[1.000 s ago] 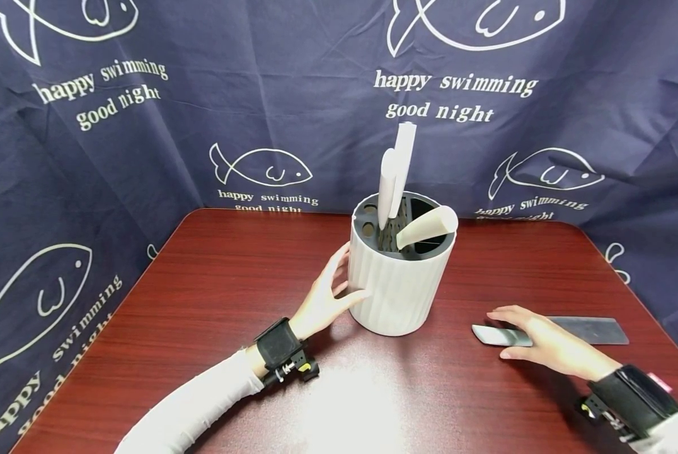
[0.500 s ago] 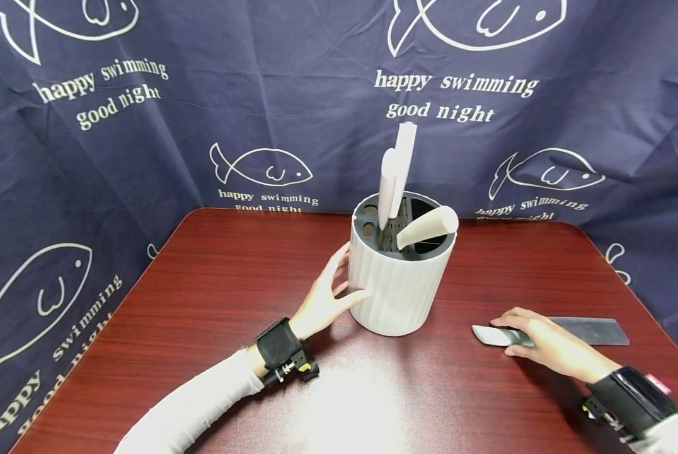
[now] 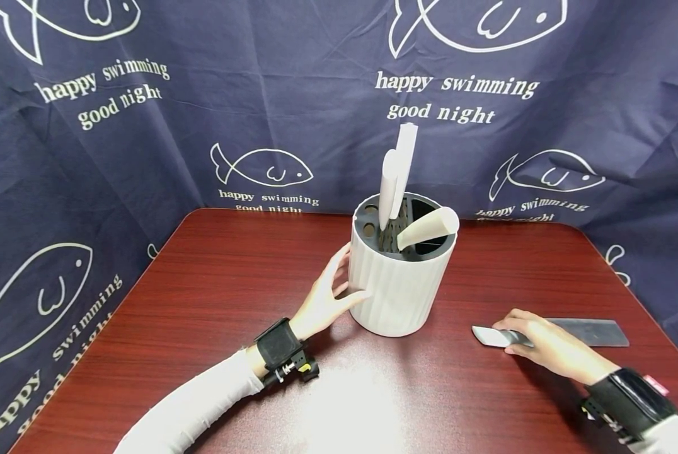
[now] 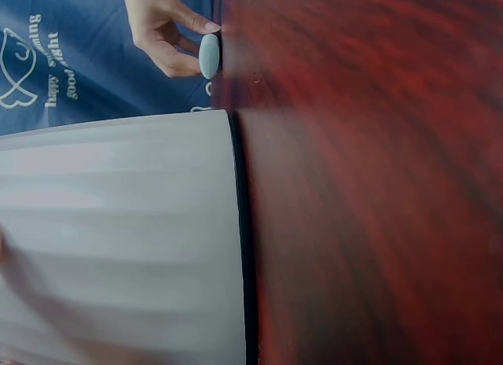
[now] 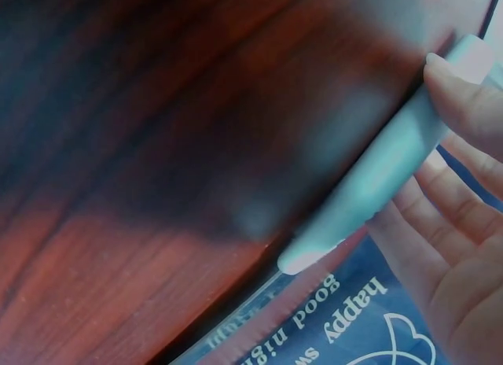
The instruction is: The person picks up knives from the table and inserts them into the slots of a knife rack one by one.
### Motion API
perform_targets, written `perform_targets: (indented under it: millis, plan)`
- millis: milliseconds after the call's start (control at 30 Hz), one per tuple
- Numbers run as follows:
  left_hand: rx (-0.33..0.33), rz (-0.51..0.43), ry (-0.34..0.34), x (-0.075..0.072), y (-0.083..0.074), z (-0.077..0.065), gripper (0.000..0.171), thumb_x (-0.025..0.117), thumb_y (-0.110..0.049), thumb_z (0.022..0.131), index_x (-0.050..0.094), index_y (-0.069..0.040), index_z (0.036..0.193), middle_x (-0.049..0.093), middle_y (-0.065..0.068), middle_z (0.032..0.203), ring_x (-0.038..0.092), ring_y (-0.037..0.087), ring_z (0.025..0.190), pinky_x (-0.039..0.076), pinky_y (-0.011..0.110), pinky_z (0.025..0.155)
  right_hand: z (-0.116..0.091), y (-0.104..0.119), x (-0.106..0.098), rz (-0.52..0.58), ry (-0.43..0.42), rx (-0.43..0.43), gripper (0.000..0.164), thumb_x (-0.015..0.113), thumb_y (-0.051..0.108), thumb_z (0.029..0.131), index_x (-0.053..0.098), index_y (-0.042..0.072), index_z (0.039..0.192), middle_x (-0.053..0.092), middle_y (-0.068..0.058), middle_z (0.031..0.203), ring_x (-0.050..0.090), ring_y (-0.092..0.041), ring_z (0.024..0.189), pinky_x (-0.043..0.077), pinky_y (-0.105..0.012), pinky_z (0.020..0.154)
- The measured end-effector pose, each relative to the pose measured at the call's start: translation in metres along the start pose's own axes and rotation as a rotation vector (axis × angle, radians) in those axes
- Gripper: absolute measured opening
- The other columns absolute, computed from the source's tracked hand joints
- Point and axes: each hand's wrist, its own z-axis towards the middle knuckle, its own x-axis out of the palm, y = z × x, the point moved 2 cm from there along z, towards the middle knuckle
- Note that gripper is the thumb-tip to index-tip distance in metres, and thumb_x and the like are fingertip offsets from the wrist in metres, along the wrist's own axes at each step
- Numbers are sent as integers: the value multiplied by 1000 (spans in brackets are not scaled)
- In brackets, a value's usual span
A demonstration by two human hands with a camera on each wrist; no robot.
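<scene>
A white ribbed knife holder (image 3: 401, 296) with a dark slotted top stands upright at the table's middle. My left hand (image 3: 319, 302) holds its left side, thumb across the front and fingers reaching behind; those fingertips are mostly hidden. To the right, a broad-bladed kitchen knife (image 3: 594, 331) lies flat, its pale handle (image 5: 369, 176) pointing toward the holder. My right hand (image 3: 551, 340) grips that handle, with thumb and fingers on opposite sides. Seen from the left wrist, the handle's end (image 4: 209, 57) sits between thumb and fingers, low over the tabletop.
Three white handles stick out of the holder: two upright (image 3: 389, 183) and one leaning right (image 3: 430, 227). Round holes and a larger dark compartment share its top. A blue printed curtain (image 3: 259, 113) hangs behind the reddish wooden table (image 3: 231, 265).
My right hand's fingers and thumb have closed in around the knife handle. The knife stays in the same spot, and my left hand and the holder have not moved.
</scene>
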Motion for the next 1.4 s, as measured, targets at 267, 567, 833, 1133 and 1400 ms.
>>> perform_targets:
  millis: [267, 567, 833, 1133, 1400]
  plan:
    - [-6, 4, 0, 0, 1, 0, 89, 74, -4, 84, 23, -24, 154, 36, 9, 150, 38, 24, 137, 39, 46, 109, 1, 2, -2, -14, 18, -1, 42, 87, 2, 60, 70, 13, 97, 57, 14, 90, 50, 0, 79, 40, -11, 65]
    - [-11, 1, -4, 1, 1, -1, 88, 74, -4, 84, 24, -25, 154, 37, 8, 150, 39, 23, 136, 40, 46, 109, 3, 4, -5, -34, 34, -15, 42, 87, 1, 60, 69, 13, 96, 55, 13, 89, 50, 1, 78, 44, -13, 64]
    - [-20, 4, -6, 1, 1, -1, 89, 75, -4, 84, 24, -26, 154, 36, 7, 150, 38, 22, 136, 39, 48, 109, 6, 4, -14, -25, -8, -52, 45, 86, -1, 60, 68, 12, 98, 55, 14, 90, 50, 2, 78, 38, -7, 67]
    - [-18, -5, -7, 1, 1, 0, 89, 75, -4, 84, 24, -26, 154, 35, 7, 151, 37, 22, 137, 38, 48, 109, 9, 6, -27, -15, -51, -65, 48, 86, -3, 60, 66, 14, 101, 54, 16, 90, 49, 3, 78, 35, -6, 68]
    - [-17, -3, -8, 0, 1, 0, 89, 75, -5, 84, 24, -26, 154, 36, 7, 150, 38, 22, 137, 39, 46, 109, 14, 6, -38, -14, -97, -105, 50, 84, -4, 59, 64, 12, 102, 53, 15, 91, 48, 2, 79, 37, -9, 69]
